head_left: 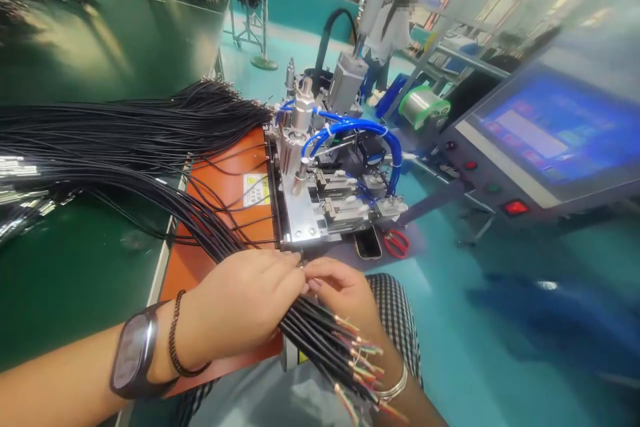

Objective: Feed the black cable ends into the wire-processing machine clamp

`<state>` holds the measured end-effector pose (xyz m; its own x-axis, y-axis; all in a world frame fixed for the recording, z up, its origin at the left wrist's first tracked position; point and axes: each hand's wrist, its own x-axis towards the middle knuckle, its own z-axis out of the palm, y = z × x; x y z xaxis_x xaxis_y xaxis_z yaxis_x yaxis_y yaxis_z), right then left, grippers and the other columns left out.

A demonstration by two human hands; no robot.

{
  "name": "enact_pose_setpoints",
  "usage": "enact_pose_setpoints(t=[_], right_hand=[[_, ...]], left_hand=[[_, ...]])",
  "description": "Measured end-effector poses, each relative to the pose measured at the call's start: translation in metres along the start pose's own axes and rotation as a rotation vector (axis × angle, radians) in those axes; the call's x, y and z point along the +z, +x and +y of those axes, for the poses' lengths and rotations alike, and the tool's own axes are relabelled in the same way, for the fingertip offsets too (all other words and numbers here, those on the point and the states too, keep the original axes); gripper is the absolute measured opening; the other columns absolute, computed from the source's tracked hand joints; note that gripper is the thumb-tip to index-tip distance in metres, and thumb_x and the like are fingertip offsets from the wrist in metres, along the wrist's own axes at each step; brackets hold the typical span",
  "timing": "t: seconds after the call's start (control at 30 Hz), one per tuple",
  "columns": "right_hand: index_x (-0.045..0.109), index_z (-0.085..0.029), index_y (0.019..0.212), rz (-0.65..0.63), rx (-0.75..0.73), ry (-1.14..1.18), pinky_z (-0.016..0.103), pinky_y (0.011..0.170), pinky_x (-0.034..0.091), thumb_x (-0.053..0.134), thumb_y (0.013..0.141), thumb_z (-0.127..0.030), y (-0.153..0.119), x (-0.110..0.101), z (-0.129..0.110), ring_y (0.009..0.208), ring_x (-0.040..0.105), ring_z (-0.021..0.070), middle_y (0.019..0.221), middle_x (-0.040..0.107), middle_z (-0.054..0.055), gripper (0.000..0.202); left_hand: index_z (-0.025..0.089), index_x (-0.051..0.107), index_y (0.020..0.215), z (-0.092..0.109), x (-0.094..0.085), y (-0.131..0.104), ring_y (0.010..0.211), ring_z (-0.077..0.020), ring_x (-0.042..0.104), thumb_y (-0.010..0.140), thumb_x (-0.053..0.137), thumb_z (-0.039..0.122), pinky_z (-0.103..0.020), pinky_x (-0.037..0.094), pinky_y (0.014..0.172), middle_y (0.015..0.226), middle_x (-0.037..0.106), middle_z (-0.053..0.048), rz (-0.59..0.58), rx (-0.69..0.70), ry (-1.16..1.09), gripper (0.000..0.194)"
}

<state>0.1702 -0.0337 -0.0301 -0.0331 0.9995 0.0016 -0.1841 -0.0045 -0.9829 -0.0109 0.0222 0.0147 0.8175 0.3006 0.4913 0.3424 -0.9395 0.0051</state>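
Note:
A bundle of black cables runs under my left hand, whose fingers are wrapped round it. The bundle's stripped ends, with thin coloured wires, point down to the right. My right hand meets the left fingertips, its thumb and forefinger pinched together at something too small to make out. Just beyond my hands stands a metal machine with blue air hoses, on the edge of an orange surface. More black cables lie to the left.
Right of the machine are a phone and red-handled scissors. A control screen on a panel rises at the right. Behind the machine is a green wire spool; farther back, a person stands. A green table is at the left.

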Motion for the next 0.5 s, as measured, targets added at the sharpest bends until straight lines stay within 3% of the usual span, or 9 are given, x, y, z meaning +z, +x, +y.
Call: enact_pose_setpoints(t=[0.07,0.17,0.37,0.5], right_hand=[[0.074,-0.025,0.086,-0.021,-0.084,-0.065,0.028,0.080,0.053,0.067,0.079,-0.018,-0.001,0.001,-0.003,0.083,0.066,0.0147,0.086,0.071,0.002,0.012],[0.074,-0.027,0.089,0.008,-0.106,-0.102,0.028,0.080,0.052,0.063,0.082,-0.017,-0.004,0.001,-0.003,0.084,0.066,0.0145,0.087,0.071,0.001,0.016],[0.070,-0.024,0.089,0.238,-0.023,-0.189,0.025,0.067,0.053,0.064,0.083,-0.021,-0.009,0.004,0.005,0.071,0.065,0.0131,0.082,0.069,0.001,0.010],[0.070,-0.023,0.087,0.375,-0.224,-0.457,0.025,0.063,0.050,0.066,0.080,-0.019,-0.012,0.004,0.003,0.071,0.060,0.0134,0.080,0.065,0.001,0.008]], left_hand=[[0.011,0.058,0.102,0.005,0.001,0.002,0.087,-0.0211,0.067,0.086,0.041,0.010,-0.036,0.057,0.074,0.098,0.070,-0.011,-0.038,-0.049,-0.013,0.023],[0.011,0.060,0.101,0.005,0.003,0.004,0.084,-0.0210,0.067,0.085,0.041,0.008,-0.037,0.058,0.073,0.095,0.070,-0.010,-0.114,-0.064,-0.022,0.025],[0.014,0.061,0.097,0.004,0.001,0.001,0.074,-0.0222,0.065,0.078,0.051,0.007,-0.039,0.058,0.064,0.086,0.068,-0.007,-0.227,-0.192,-0.098,0.023],[0.015,0.059,0.084,0.009,0.000,-0.002,0.070,-0.0220,0.062,0.073,0.051,0.005,-0.038,0.055,0.062,0.078,0.064,-0.006,-0.250,-0.260,-0.080,0.018]])
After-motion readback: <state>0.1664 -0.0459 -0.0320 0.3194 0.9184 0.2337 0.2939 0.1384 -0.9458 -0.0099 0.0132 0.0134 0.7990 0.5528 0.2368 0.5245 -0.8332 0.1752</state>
